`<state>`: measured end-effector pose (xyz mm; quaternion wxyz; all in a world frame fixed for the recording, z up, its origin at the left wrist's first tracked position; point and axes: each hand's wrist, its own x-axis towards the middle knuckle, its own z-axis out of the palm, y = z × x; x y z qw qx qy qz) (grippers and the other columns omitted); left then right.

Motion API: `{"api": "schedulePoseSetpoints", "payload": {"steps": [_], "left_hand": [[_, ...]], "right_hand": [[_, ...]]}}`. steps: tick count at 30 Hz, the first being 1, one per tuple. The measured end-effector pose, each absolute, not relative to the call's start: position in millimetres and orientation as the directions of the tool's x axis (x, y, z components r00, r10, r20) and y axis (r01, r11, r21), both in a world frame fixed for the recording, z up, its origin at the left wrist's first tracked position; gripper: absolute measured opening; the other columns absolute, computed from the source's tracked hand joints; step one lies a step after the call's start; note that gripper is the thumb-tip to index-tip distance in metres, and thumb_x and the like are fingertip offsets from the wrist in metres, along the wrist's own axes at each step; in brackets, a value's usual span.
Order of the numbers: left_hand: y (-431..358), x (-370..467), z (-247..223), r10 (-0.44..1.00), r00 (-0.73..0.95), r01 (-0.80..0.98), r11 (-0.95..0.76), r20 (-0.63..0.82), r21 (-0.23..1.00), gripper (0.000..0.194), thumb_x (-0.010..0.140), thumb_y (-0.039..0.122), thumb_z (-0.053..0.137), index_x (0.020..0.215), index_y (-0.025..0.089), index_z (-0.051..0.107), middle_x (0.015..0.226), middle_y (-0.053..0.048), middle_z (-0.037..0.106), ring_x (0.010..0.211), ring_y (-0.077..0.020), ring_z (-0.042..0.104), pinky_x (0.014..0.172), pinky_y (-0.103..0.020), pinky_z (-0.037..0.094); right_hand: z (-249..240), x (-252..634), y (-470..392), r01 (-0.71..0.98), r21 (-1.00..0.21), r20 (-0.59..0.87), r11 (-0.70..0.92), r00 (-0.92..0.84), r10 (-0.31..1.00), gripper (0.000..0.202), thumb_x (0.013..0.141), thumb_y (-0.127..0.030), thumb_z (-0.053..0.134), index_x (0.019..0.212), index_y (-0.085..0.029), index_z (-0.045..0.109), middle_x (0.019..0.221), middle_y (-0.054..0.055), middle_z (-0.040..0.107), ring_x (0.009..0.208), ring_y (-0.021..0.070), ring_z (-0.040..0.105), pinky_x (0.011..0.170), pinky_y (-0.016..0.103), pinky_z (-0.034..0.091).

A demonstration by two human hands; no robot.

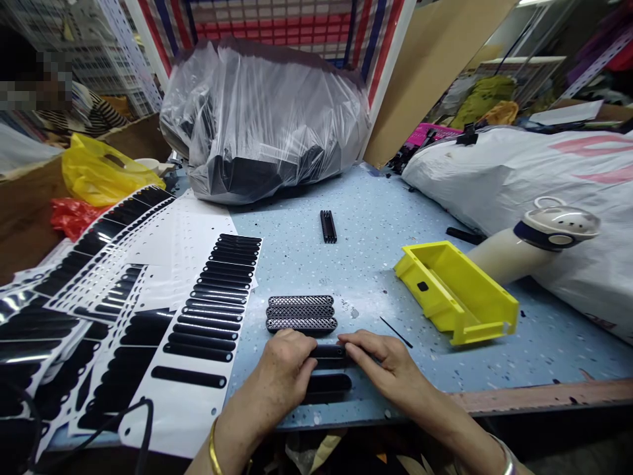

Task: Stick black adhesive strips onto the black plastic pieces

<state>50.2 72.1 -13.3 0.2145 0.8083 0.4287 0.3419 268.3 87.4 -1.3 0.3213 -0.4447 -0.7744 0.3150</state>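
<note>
My left hand [284, 369] and right hand [383, 363] meet at the near edge of the blue table [376, 218], at 6 o'clock in my view. Both press fingertips down on one black slotted strip [329, 353], left fingers curled over its left end, right fingers laid flat across its right end. A second black strip [326, 384] lies just beneath it, toward me, partly under my left hand.

Directly at 12 o'clock from my hands, a stack of three black mesh grilles [301, 313] lies flat, just beside the fingertips. At 9 o'clock, white backing sheets [198, 343] carry rows of black oval stickers. At 2 o'clock sits a yellow plastic tray [457, 293], tilted; a thin black sliver [395, 332] lies between it and my right hand. Farther out at 12 o'clock, a small black ribbed piece [328, 226] lies alone, and beyond it a clear plastic bag of dark parts [262, 119].
</note>
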Motion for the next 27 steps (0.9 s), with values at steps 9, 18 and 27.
{"api": "schedulePoseSetpoints", "payload": {"steps": [9,18,27], "left_hand": [[73,51,-14,0.851,0.375,0.553,-0.523,0.368,0.649,0.017,0.074,0.004,0.06,0.086,0.013,0.069,0.075,-0.008,0.07,0.07,-0.0227,0.065,0.064,-0.034,0.052],[72,51,-12,0.851,0.384,0.557,-0.523,0.358,0.645,0.018,0.074,0.003,0.061,0.086,0.012,0.07,0.076,-0.009,0.071,0.07,-0.0238,0.066,0.064,-0.035,0.052],[72,50,-15,0.859,0.384,0.562,-0.509,0.34,0.651,0.019,0.076,0.006,0.06,0.088,0.016,0.069,0.077,-0.006,0.071,0.072,-0.0215,0.065,0.067,-0.033,0.052]], "right_hand": [[-1,265,86,0.479,-0.747,0.248,0.461,-0.443,0.862,0.018,0.09,-0.022,0.056,0.089,-0.02,0.074,0.076,0.004,0.074,0.068,0.0165,0.07,0.063,0.024,0.055],[-21,270,80,0.48,-0.647,0.4,0.592,-0.448,0.8,0.024,0.087,-0.014,0.059,0.108,-0.02,0.068,0.087,0.005,0.074,0.076,0.0186,0.071,0.068,0.028,0.059],[-12,263,78,0.517,-0.641,0.356,0.566,-0.453,0.817,0.022,0.087,-0.012,0.053,0.102,-0.019,0.067,0.087,0.006,0.074,0.077,0.0189,0.071,0.07,0.03,0.059]]}}
